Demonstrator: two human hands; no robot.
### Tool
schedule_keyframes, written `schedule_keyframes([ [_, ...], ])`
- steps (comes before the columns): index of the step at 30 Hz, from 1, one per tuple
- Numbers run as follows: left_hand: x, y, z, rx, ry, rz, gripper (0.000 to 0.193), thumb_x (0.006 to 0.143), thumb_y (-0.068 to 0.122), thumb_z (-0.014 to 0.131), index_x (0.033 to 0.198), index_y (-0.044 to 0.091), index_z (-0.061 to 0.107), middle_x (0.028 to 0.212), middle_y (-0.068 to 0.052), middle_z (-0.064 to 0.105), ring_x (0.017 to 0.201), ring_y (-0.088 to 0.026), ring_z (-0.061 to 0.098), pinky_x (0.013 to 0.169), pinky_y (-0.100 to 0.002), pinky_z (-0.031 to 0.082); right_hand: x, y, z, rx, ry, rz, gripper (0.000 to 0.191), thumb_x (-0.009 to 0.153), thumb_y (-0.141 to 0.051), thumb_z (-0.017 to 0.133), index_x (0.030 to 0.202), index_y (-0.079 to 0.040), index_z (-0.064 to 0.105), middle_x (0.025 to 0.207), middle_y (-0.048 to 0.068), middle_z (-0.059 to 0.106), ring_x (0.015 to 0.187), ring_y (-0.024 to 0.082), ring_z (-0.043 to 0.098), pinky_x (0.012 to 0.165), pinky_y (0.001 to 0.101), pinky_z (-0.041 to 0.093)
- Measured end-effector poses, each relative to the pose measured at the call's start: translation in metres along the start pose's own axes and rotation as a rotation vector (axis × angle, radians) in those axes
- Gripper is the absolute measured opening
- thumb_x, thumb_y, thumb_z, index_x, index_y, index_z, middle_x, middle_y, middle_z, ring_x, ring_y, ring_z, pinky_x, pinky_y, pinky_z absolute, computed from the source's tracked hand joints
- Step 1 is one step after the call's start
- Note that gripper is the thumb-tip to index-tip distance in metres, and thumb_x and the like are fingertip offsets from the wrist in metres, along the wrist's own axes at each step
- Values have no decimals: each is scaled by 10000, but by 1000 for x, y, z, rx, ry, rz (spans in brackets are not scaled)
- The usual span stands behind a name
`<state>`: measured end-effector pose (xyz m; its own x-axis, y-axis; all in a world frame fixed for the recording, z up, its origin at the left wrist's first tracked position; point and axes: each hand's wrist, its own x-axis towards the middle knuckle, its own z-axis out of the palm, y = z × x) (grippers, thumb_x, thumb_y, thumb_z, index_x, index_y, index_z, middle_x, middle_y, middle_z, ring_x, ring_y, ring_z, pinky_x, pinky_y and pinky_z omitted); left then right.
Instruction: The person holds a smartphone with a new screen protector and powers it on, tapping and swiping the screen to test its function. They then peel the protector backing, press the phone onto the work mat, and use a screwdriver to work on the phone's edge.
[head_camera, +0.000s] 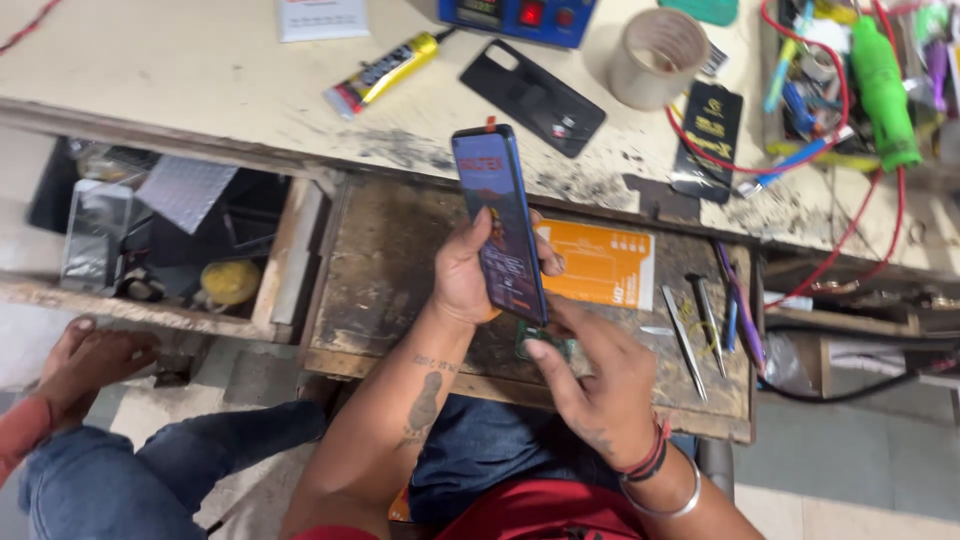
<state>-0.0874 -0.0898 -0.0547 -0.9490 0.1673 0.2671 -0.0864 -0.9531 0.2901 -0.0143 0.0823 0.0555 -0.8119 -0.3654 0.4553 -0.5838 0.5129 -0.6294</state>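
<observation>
Left hand (462, 280) grips a blue phone (500, 225) upright at frame centre. Right hand (600, 385) pinches its lower edge above the worn surface (390, 270).

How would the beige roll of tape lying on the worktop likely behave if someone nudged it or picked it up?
The beige roll of tape rests flat on its side on the worktop, so a nudge would probably slide it rather than roll it. Its wide hollow core suggests it is light for its size. It looks rigid enough to lift by the rim without collapsing.
</observation>
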Motion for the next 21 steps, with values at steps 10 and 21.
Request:
schedule_keyframes([
  [10,-4,18,13,-32,-43,58,521,1057,440,606,1219,-54,634,1034,-186,683,967,-285,661,908,-420,539,32,-32,-6,-343,-102,-201,674,807,-300,836,1398,-48,635,785,93,653,631,237,634,552,357,493],
  [21,2,23,18,248,135,-30,320,1043,189,638,1292,-13,633,1163,-120,728,1044,-230,722,940,-387,591,17,12,15,278,-64,297,248,956,-132,731,1162,4,747,879,69,794,771,106,745,708,247,587],
])
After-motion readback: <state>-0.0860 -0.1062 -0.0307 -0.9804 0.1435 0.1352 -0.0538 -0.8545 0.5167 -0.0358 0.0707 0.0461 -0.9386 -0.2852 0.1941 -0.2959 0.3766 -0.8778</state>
